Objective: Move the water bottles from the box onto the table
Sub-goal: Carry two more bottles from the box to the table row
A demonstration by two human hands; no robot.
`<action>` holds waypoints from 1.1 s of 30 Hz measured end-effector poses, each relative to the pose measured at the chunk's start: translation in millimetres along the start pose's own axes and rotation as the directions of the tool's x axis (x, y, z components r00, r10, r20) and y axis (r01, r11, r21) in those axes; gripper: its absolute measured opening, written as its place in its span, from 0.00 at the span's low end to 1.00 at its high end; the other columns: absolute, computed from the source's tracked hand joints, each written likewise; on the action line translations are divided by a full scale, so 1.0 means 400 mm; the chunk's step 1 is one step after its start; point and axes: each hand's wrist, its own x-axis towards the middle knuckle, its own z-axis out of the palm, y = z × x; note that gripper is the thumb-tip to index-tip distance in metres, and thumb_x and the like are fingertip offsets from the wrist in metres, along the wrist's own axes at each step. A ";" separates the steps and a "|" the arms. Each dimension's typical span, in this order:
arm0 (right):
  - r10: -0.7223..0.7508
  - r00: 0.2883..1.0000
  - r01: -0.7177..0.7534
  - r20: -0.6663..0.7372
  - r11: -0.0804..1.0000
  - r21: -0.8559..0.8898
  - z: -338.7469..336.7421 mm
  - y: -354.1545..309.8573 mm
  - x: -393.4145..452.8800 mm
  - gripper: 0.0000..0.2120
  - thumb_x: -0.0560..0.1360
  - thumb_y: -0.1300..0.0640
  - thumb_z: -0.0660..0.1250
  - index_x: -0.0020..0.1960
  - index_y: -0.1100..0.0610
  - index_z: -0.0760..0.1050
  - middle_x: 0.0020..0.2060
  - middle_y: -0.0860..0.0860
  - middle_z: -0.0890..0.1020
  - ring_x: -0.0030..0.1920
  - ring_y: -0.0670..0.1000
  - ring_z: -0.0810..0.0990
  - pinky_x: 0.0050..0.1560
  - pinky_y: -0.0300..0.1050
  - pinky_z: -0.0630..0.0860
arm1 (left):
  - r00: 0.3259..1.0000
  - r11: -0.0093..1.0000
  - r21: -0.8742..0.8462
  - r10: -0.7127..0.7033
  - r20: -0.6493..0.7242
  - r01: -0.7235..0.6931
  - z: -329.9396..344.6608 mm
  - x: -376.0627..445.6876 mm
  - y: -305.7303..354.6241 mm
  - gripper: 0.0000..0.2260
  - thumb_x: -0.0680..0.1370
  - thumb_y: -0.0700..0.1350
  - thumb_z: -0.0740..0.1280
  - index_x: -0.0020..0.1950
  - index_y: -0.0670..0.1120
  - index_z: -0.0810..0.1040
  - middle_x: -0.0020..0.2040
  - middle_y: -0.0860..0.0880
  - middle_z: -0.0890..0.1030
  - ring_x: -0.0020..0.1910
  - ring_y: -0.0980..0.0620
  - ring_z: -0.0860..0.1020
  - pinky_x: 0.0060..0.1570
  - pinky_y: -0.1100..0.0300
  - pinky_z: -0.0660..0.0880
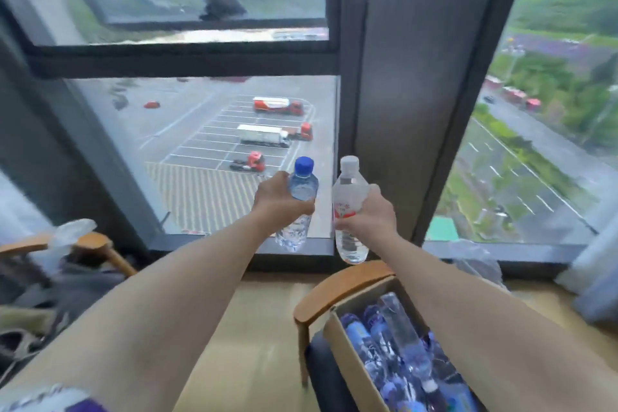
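Both arms stretched out toward the window, one bottle per hand, held up in the air. Left hand (pixel 279 199) wrapped around the middle of a blue-capped water bottle (pixel 298 204), clear with a bluish tint, upright with a slight tilt. Right hand (pixel 368 216) clamped around the middle of a white-capped water bottle (pixel 349 207), clear, red-and-white label, upright. The two bottles are just beside each other, not touching; both hang in front of the window glass (pixel 234 144), above the floor.

Cardboard box (pixel 347 354) sits on a wooden-armed chair (pixel 334 291) at lower right, under the right forearm. Box open, more water bottles (pixel 394 344) lying inside it on their sides, mostly blue-labelled, blurry.

Second wooden chair (pixel 97 244) at left with clear plastic wrap (pixel 70 234) and dark clutter on it, too blurred to name. Light curtain (pixel 598 261) at the right edge. Wood-tone floor (pixel 254 328) between the chairs. No bench surface visible from here. Outside the glass, a parking lot with trucks far below.
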 end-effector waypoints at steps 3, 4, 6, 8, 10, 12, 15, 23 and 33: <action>-0.138 0.984 0.135 0.109 0.990 0.038 0.110 -0.126 -0.049 0.37 0.56 0.45 0.86 0.55 0.49 0.65 0.43 0.45 0.77 0.44 0.51 0.78 0.34 0.42 0.69 | 0.988 0.998 0.034 -0.053 -0.142 0.058 -0.148 -0.063 -0.088 0.24 0.62 0.51 0.81 0.53 0.54 0.75 0.44 0.55 0.79 0.43 0.54 0.78 0.41 0.61 0.73; -0.177 0.973 0.170 0.146 0.984 0.056 0.146 -0.168 -0.071 0.38 0.56 0.46 0.86 0.55 0.50 0.66 0.44 0.46 0.78 0.44 0.51 0.78 0.34 0.43 0.69 | 0.981 0.996 0.045 -0.070 -0.180 0.080 -0.200 -0.089 -0.117 0.24 0.62 0.51 0.81 0.53 0.55 0.74 0.43 0.56 0.78 0.43 0.53 0.78 0.41 0.61 0.72; -0.243 0.947 0.232 0.209 0.970 0.077 0.221 -0.254 -0.123 0.38 0.55 0.46 0.86 0.55 0.50 0.67 0.45 0.47 0.79 0.45 0.52 0.79 0.38 0.46 0.73 | 0.962 0.988 0.070 -0.116 -0.249 0.138 -0.307 -0.149 -0.180 0.24 0.63 0.53 0.81 0.53 0.55 0.73 0.42 0.57 0.77 0.43 0.54 0.78 0.40 0.62 0.71; -0.304 0.918 0.287 0.254 0.952 0.102 0.298 -0.339 -0.188 0.36 0.54 0.47 0.85 0.53 0.48 0.68 0.43 0.45 0.79 0.46 0.52 0.80 0.41 0.47 0.74 | 0.929 0.973 0.083 -0.180 -0.325 0.217 -0.415 -0.225 -0.251 0.24 0.63 0.54 0.80 0.52 0.54 0.73 0.41 0.58 0.76 0.40 0.58 0.75 0.35 0.64 0.68; -0.360 0.885 0.333 0.295 0.932 0.139 0.381 -0.422 -0.272 0.35 0.54 0.48 0.85 0.53 0.45 0.68 0.42 0.43 0.80 0.48 0.53 0.80 0.44 0.48 0.75 | 0.888 0.954 0.093 -0.225 -0.402 0.284 -0.519 -0.321 -0.324 0.22 0.62 0.55 0.78 0.50 0.53 0.75 0.40 0.58 0.76 0.39 0.57 0.75 0.32 0.64 0.66; -0.412 0.848 0.376 0.334 0.911 0.169 0.468 -0.501 -0.376 0.37 0.53 0.48 0.85 0.56 0.47 0.70 0.47 0.47 0.82 0.49 0.54 0.81 0.47 0.49 0.77 | 0.845 0.937 0.091 -0.260 -0.467 0.338 -0.617 -0.426 -0.394 0.19 0.61 0.55 0.77 0.48 0.51 0.77 0.40 0.54 0.79 0.41 0.53 0.78 0.33 0.63 0.68; -0.489 0.774 0.445 0.402 0.872 0.204 0.598 -0.611 -0.555 0.37 0.54 0.47 0.84 0.57 0.49 0.70 0.46 0.48 0.82 0.47 0.54 0.81 0.44 0.48 0.77 | 0.771 0.910 0.041 -0.325 -0.548 0.413 -0.758 -0.584 -0.497 0.19 0.61 0.55 0.76 0.49 0.54 0.78 0.44 0.53 0.82 0.45 0.49 0.80 0.44 0.57 0.77; -0.604 0.542 0.523 0.584 0.787 0.329 0.889 -0.862 -1.062 0.35 0.53 0.44 0.83 0.52 0.48 0.68 0.40 0.40 0.75 0.42 0.48 0.76 0.36 0.44 0.69 | 0.555 0.822 -0.128 -0.481 -0.679 0.555 -1.111 -1.034 -0.746 0.24 0.60 0.52 0.82 0.51 0.50 0.77 0.47 0.50 0.83 0.46 0.49 0.82 0.47 0.55 0.80; -0.665 0.110 0.631 0.739 0.621 0.465 1.211 -1.123 -1.650 0.36 0.55 0.46 0.83 0.55 0.51 0.68 0.47 0.47 0.79 0.49 0.53 0.79 0.50 0.53 0.79 | 0.069 0.615 -0.368 -0.568 -0.820 0.698 -1.415 -1.601 -1.002 0.25 0.55 0.56 0.77 0.50 0.53 0.77 0.41 0.57 0.80 0.41 0.54 0.79 0.36 0.62 0.73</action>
